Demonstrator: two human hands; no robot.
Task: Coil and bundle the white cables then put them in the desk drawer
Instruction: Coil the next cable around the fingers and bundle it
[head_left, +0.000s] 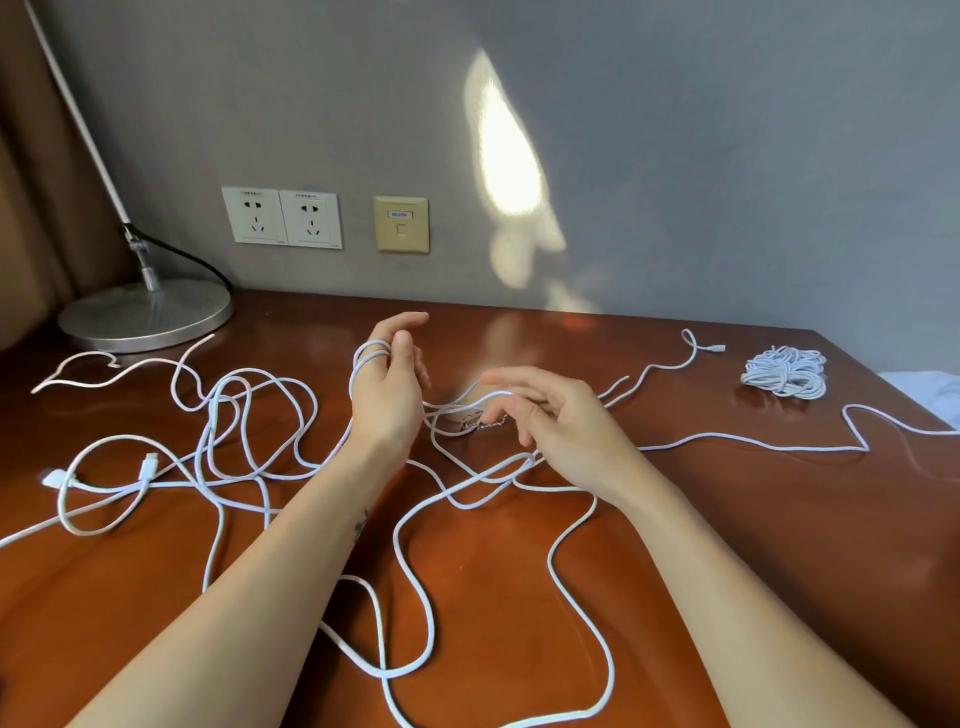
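Observation:
Loose white cables sprawl in tangled loops over the brown desk. My left hand is raised upright at the middle, with a loop of white cable wound round its fingers and down the back of the hand. My right hand hovers just to its right, fingers stretched leftward, a strand of the same cable lying over its fingertips. One coiled white bundle lies at the far right of the desk. White plugs rest at the left.
A lamp with a round metal base stands at the back left corner. Wall sockets and a beige data port sit on the grey wall. A small twisted tie lies under the hands. The desk's right edge drops off near a white cloth.

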